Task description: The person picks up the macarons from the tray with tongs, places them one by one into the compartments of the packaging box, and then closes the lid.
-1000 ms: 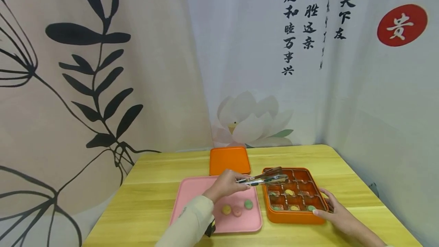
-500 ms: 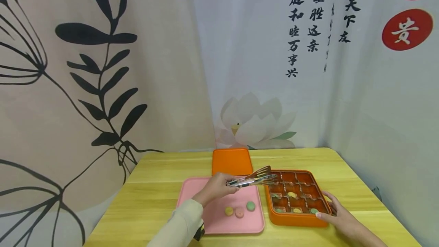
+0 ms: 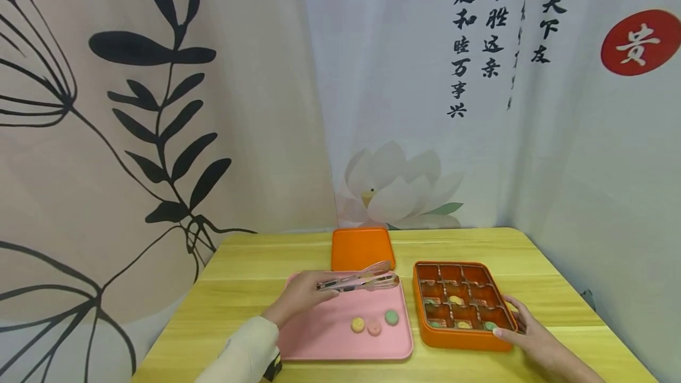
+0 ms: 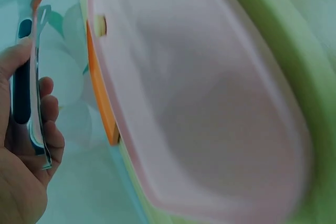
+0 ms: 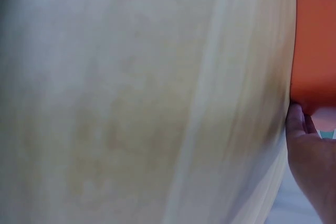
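Now the left hand was held low over the far left part of the pink tray, its forearm reaching in from the near edge of the bench in a pale sleeve. Its fingers were wrapped round the handle of a pair of metal tongs, which were kept nearly level, their tips pointing toward the orange box and stopping short of it, above the tray's far edge. The tongs' tips were seen slightly parted and nothing was carried between them. On the near part of the tray, three small round sweets lay in a short row, well apart from the tongs.

The right hand was laid against the near right corner of the orange box, its fingers resting along the rim and side wall with the thumb at the front edge; whether the wall was gripped or merely touched cannot be told. A few sweets sat in the box's near compartments. An orange lid lay flat beyond the tray.

Compared with a second earlier, the tongs had been drawn back from above the box to above the tray, and the left hand had been shifted away from the box. The right hand's place at the box corner was unchanged, as was the row of three sweets.
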`<act>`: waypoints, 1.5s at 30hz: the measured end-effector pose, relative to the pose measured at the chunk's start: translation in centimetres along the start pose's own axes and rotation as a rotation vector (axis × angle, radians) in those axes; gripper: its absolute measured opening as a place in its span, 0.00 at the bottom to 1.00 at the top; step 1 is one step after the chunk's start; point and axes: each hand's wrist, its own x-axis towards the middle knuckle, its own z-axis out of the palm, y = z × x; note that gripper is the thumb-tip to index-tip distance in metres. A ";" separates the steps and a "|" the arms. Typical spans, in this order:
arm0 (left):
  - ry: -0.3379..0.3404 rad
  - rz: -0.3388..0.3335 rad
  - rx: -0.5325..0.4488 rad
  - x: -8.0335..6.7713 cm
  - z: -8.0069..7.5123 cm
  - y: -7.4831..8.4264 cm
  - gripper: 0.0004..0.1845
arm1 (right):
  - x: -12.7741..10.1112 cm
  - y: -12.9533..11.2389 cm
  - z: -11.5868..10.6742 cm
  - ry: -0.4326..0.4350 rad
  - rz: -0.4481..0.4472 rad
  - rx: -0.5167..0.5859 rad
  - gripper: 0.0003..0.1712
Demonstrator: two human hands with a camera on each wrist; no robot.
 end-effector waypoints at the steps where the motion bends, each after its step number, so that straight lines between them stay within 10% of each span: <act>1: 0.009 -0.012 -0.008 -0.3 -0.3 -0.2 0.21 | 0.0 0.0 0.0 -0.001 -0.001 0.004 0.49; 19: -0.012 -0.027 -0.019 -5.8 -3.6 -4.0 0.17 | 0.2 0.6 0.1 0.017 -0.001 -0.013 0.49; 45: -0.066 -0.038 -0.052 -9.5 -2.2 -5.3 0.11 | 0.2 0.3 0.0 0.011 0.005 -0.014 0.49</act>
